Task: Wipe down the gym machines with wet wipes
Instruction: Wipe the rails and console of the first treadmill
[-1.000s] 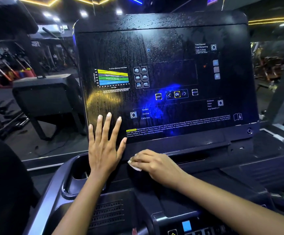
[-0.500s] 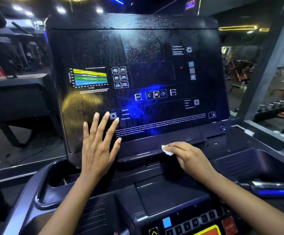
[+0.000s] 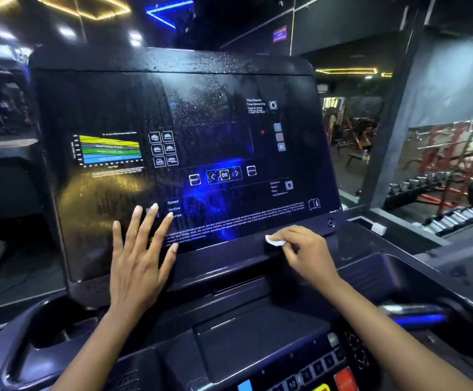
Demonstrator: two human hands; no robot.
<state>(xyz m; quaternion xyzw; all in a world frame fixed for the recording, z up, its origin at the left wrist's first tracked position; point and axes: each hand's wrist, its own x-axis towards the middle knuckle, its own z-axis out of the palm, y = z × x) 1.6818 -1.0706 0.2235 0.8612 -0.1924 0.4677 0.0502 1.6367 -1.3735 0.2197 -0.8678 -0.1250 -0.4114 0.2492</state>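
right hand (image 3: 305, 249) dragged the wet wipe (image 3: 275, 240) rightward along the console ledge (image 3: 224, 259): was just beside left hand (image 3: 137, 258) 1 s ago, now well apart, near the ledge's right end

My left hand (image 3: 136, 258) lies flat on the lower left of the console panel (image 3: 201, 114). My right hand (image 3: 305, 249) is at the panel's bottom edge, right of centre, pinching the wipe (image 3: 274, 240) against it. The keypad (image 3: 314, 371) sits below, nearer me. The dumbbell rack (image 3: 427, 190) is off right, behind the machine.
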